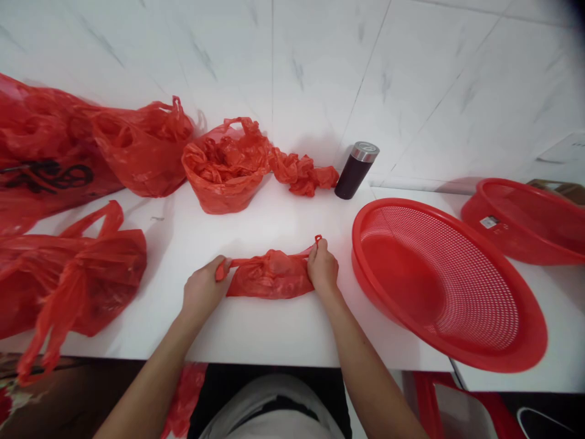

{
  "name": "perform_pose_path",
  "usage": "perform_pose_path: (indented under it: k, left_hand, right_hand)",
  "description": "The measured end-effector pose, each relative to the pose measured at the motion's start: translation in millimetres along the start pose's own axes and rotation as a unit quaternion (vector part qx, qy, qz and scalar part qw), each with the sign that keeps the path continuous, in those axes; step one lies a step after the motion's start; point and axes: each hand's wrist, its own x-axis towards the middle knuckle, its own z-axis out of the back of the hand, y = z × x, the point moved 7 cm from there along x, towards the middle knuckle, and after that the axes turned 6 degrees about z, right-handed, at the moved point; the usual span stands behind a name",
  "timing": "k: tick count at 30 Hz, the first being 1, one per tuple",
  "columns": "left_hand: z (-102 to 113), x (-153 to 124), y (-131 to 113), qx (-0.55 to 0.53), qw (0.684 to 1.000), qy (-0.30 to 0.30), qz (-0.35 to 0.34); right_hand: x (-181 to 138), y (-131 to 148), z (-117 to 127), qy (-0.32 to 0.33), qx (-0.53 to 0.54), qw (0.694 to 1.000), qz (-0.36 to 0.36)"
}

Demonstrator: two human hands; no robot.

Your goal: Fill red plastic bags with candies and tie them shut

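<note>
Your left hand point(202, 291) and right hand point(322, 266) are fisted, fingers pinched shut, forearms reaching forward and converging

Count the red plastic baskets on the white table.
2. The near basket lies just right of the right hand; the far basket sits behind it at the right edge, partly cut off. Others may be hidden off-frame.
</note>
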Motion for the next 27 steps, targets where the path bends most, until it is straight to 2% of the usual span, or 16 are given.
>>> perform_pose_path:
  k: [3, 6, 8, 9, 11, 13, 14, 15, 18, 20, 22, 24, 27]
  left_hand:
    - [6.3, -12.3, 10.7, -0.057, 0.998, 0.027, -0.018]
    - [10.6, -18.0, 8.9, -0.110, 0.991, 0.059, -0.043]
    - [17.7, -18.7, 5.4, -0.138, 0.988, 0.055, -0.047]
    - [25.3, -18.7, 3.1, -0.159, 0.986, 0.028, -0.046]
    - [47.4, -20.8, -6.7, -0.200, 0.975, -0.080, -0.063]
    - [66.7, -28.0, -28.7, -0.207, 0.952, -0.190, -0.121]
    - [68.4, -30.7, -45.2, -0.187, 0.947, -0.205, -0.161]
    - [63.2, -31.6, -64.0, -0.154, 0.949, -0.186, -0.203]
    - [19.9, -27.4, -108.6, -0.048, 0.960, -0.016, -0.275]
    - [-5.4, -23.1, -118.8, -0.003, 0.960, 0.050, -0.274]
    - [-19.3, -19.0, -116.6, 0.022, 0.962, 0.084, -0.257]
    - [-16.2, -16.8, -106.5, 0.024, 0.967, 0.093, -0.236]
    - [21.4, -16.0, -80.8, -0.020, 0.981, 0.047, -0.187]
  right_hand:
    - [-2.0, -1.1, 0.3, -0.009, 0.042, 0.999, 0.002]
    - [-7.0, -3.3, 4.9, -0.018, 0.102, 0.995, 0.009]
    - [-10.1, -5.2, 8.4, -0.024, 0.149, 0.988, 0.014]
    - [-11.3, -6.2, 9.8, -0.027, 0.172, 0.985, 0.016]
    - [-12.4, -7.7, 11.4, -0.033, 0.211, 0.977, 0.016]
    - [-12.4, -8.5, 11.8, -0.038, 0.241, 0.970, 0.015]
    - [-12.2, -8.7, 11.7, -0.040, 0.254, 0.966, 0.014]
    - [-12.2, -8.8, 11.7, -0.042, 0.266, 0.963, 0.014]
    - [-13.3, -10.1, 12.5, -0.048, 0.301, 0.952, 0.012]
    - [-14.3, -11.9, 12.6, -0.051, 0.321, 0.946, 0.008]
    - [-14.5, -13.0, 11.1, -0.046, 0.339, 0.940, 0.008]
    - [-13.5, -13.8, 8.4, -0.040, 0.365, 0.930, 0.006]
    - [-11.0, -17.6, 6.5, -0.050, 0.414, 0.909, -0.014]
